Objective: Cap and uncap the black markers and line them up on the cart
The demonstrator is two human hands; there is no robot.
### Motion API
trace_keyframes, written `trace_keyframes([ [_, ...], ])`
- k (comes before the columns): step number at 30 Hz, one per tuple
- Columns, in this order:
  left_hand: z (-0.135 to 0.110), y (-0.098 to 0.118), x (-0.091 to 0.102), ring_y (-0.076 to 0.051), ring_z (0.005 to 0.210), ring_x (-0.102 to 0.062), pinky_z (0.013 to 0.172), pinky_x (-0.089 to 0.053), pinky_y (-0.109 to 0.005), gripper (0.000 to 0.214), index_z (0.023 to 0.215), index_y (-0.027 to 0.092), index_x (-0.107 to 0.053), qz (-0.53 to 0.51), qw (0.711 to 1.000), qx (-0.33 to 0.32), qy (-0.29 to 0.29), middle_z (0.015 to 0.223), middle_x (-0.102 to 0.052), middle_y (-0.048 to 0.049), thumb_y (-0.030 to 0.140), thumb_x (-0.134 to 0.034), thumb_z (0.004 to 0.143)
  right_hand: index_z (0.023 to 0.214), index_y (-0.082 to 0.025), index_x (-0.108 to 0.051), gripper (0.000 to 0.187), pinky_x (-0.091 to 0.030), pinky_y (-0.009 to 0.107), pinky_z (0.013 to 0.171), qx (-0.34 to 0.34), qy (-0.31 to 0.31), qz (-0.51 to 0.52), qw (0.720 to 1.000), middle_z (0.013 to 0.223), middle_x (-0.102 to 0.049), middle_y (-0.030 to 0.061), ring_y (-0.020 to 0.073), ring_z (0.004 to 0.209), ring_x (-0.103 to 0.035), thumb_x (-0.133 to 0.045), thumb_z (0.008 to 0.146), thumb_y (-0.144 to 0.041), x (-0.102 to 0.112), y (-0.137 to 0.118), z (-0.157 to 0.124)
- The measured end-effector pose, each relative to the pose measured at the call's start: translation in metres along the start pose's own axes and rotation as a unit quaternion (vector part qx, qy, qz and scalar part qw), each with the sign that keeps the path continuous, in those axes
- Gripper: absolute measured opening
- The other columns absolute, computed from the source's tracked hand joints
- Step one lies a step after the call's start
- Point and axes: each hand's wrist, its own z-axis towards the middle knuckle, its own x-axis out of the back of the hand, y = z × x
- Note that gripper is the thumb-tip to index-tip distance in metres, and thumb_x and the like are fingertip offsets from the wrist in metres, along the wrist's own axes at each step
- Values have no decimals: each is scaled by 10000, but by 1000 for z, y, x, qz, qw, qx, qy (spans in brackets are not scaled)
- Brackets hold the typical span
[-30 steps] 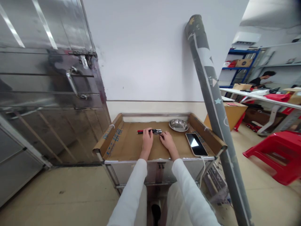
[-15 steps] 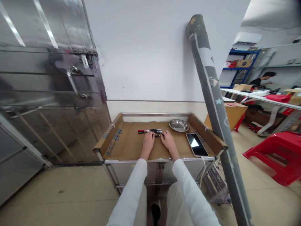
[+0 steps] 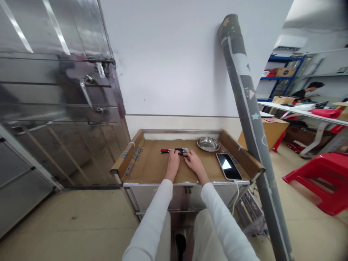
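Both my hands rest on the cardboard-lined top of a metal cart point(image 3: 187, 132). My left hand point(image 3: 173, 162) and my right hand point(image 3: 193, 162) sit side by side with fingers bent and fingertips close together. Between the fingertips lies a short dark pen point(image 3: 181, 153), pinched at each end. Just beyond it, a red pen point(image 3: 164, 150) and a black pen point(image 3: 181, 149) lie in a row on the cardboard. My white sleeves reach up from the bottom of the view.
A steel bowl point(image 3: 208, 144) and a lit phone point(image 3: 228, 166) with a cable lie on the cart's right side. A rolled grey mat point(image 3: 246, 94) leans against the wall. A steel door point(image 3: 59, 94) stands left, red stools point(image 3: 320, 181) right. A person sits far right.
My hands drew back from the row of pens with the short dark pen between them, then moved slightly forward again. The view shifted a little to the left.
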Motion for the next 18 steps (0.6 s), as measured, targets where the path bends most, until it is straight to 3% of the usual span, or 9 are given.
trace_keyframes([
  [4, -4, 2, 3, -211, 1057, -517, 985, -432, -379, 198, 993, 156, -579, -3, 999, -38, 15, 1056, -535, -100, 64, -452, 873, 1060, -193, -631, 223, -451, 283, 883, -7, -1, 0, 1000, 1018, -564, 59, 165, 912, -573, -522, 867, -173, -2, 3, 0],
  [10, -7, 6, 7, -213, 978, -549, 940, -454, -388, 101, 897, 175, -592, 31, 996, -64, -46, 971, -561, -80, 140, -497, 885, 948, -187, -654, 160, -434, 263, 879, -22, -18, -23, 999, 975, -567, 49, 154, 899, -569, -514, 875, -161, 1, 1, 0],
  [18, -7, 8, 10, -214, 1004, -553, 944, -436, -382, 137, 957, 175, -568, 43, 997, -50, -47, 1012, -581, -87, 108, -469, 891, 1100, -185, -634, 265, -434, 266, 895, -32, -22, -25, 999, 1023, -586, 64, 159, 937, -579, -473, 892, -151, 2, 1, 1],
])
